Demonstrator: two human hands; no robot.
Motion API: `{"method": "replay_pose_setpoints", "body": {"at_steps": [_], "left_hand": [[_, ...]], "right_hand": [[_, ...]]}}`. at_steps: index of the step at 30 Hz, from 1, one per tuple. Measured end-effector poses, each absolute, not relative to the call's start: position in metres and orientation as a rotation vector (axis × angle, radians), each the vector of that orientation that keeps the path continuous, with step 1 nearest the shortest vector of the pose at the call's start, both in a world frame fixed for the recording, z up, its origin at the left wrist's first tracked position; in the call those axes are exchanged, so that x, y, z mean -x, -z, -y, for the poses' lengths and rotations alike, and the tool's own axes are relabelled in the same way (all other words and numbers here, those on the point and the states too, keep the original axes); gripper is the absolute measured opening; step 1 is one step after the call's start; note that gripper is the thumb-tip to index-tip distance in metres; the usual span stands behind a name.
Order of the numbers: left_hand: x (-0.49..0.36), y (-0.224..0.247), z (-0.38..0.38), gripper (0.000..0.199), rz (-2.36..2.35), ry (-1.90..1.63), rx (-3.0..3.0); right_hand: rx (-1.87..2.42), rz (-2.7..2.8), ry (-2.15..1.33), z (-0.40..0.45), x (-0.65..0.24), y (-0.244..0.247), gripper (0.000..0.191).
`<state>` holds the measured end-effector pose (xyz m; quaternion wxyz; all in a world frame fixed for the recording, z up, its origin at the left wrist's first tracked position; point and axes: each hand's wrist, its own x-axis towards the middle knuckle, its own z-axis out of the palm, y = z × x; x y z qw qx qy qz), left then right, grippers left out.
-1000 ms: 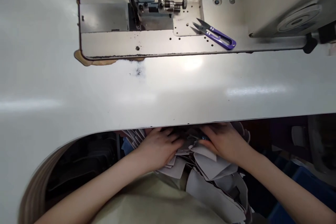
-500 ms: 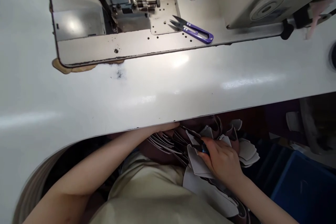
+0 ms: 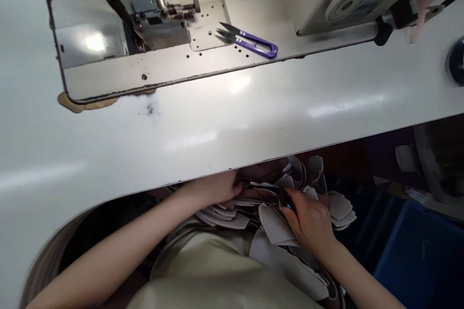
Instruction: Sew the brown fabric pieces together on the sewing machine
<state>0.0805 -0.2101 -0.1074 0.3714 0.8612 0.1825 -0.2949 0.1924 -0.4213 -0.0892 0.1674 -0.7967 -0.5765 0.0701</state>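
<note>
Inspector: What step is in hand below the sewing table?

Fitter: A bundle of cut grey-backed panels is being gone through. It is held over the lap, just under the table's front edge, and the panels are fanned out.

Inspector: How are the hands set?

Fitter: The right hand is bunched, with a panel edge pinched between thumb and fingers, and a small blue item is seen at the fingertips, too small to be identified. The left hand is curled at the panel edges, partly hidden by the table; whether anything is pinched there cannot be told.

Inspector: What is called for next?

Fitter: The pinched layer would seem to need keeping parted from the rest.

Inspector: What differs from earlier?

Fitter: A second ago, both hands were spread flat on the bundle, side by side. They are now set apart, and the panels are fanned wider. The purple-handled thread snips are left lying by the needle plate, well away from the hands.
</note>
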Motion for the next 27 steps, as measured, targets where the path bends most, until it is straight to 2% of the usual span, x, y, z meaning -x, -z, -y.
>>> {"method": "replay_pose_setpoints", "body": {"at_steps": [4,10,13,18,21,27], "left_hand": [[-0.068,0.082,0.225,0.039,-0.388,0.911,-2.439],[-0.047,0.079,0.240,0.028,-0.236,0.675,-2.583],[-0.039,0.082,0.237,0.029,-0.271,0.629,-2.543],[-0.037,0.088,0.215,0.034,-0.318,0.685,-2.362],[-0.039,0.090,0.203,0.041,-0.289,0.750,-2.245],[-0.037,0.088,0.207,0.048,-0.214,0.707,-2.327]], "right_hand": [[2.349,1.520,-0.366,0.410,-0.210,0.096,0.043],[2.341,1.686,-0.637,0.374,-0.231,0.107,0.056],[2.358,1.711,-0.555,0.379,-0.225,0.108,0.056],[2.184,1.638,-0.272,0.410,-0.201,0.103,0.039],[2.142,1.596,-0.193,0.422,-0.190,0.101,0.036],[2.194,1.449,-0.310,0.424,-0.194,0.099,0.034]]}}
